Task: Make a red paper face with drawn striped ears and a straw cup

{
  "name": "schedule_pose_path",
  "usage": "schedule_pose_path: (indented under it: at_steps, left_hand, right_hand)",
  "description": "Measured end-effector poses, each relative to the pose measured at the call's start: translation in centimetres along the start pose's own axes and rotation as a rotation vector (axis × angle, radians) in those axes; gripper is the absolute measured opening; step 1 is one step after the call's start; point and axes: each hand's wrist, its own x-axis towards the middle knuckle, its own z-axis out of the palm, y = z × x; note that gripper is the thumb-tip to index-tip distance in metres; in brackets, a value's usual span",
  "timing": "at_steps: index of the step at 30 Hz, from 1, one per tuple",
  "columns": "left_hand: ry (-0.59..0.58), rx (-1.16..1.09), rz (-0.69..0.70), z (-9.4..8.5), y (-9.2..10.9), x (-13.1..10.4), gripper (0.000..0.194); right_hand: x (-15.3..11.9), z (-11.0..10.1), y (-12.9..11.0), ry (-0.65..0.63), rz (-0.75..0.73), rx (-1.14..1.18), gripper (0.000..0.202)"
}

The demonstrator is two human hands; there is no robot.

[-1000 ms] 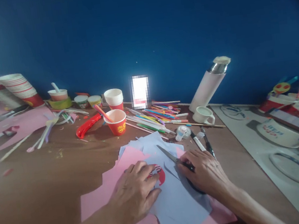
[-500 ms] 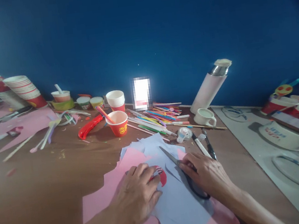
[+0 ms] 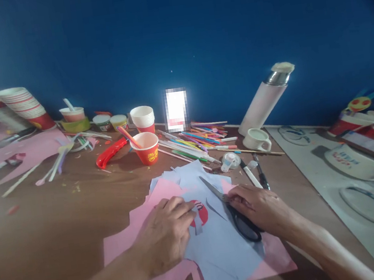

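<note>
My left hand is closed with its fingertips at the left edge of a red paper disc, which has dark print and a grey strip across it. My fingers hide part of the disc. Under it lie sheets of pale blue paper and pink paper. My right hand has its thumb and fingers closed at the pivot of black-handled scissors. The scissors lie on the blue paper, blades together, pointing away to the left.
Beyond the paper stand a red paper cup, a red-handled tool and a pile of coloured sticks. A white mug and a thermos are by the wall. Pens lie near my right hand. Stacked cups stand left.
My left fingers have drawn back left, so more of the red disc and its grey strip shows. My right hand has shifted slightly right, baring more of the scissor handles.
</note>
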Motion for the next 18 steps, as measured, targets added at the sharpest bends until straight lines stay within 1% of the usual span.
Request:
schedule_pose_path:
  at_steps: [4,6,12,15,18]
  left_hand:
    - [-0.049,0.066,0.018,-0.03,0.01,-0.06,0.043]
    - [-0.071,0.102,0.024,-0.03,0.10,-0.11,0.044]
    - [-0.112,0.148,0.009,-0.04,0.60,-0.26,0.046]
    - [-0.118,0.132,-0.015,-0.04,0.78,-0.27,0.051]
    - [-0.107,0.129,-0.025,-0.05,0.84,-0.26,0.050]
  right_hand:
    - [-0.13,-0.22,0.15,-0.022,-0.026,0.022,0.012]
    - [-0.15,-0.23,0.18,-0.006,-0.034,0.006,0.013]
    - [-0.16,-0.22,0.23,0.016,0.028,-0.125,0.015]
    - [-0.18,-0.17,0.18,0.088,0.054,-0.164,0.013]
    - [-0.27,0.05,-0.25,0.209,0.004,-0.122,0.016]
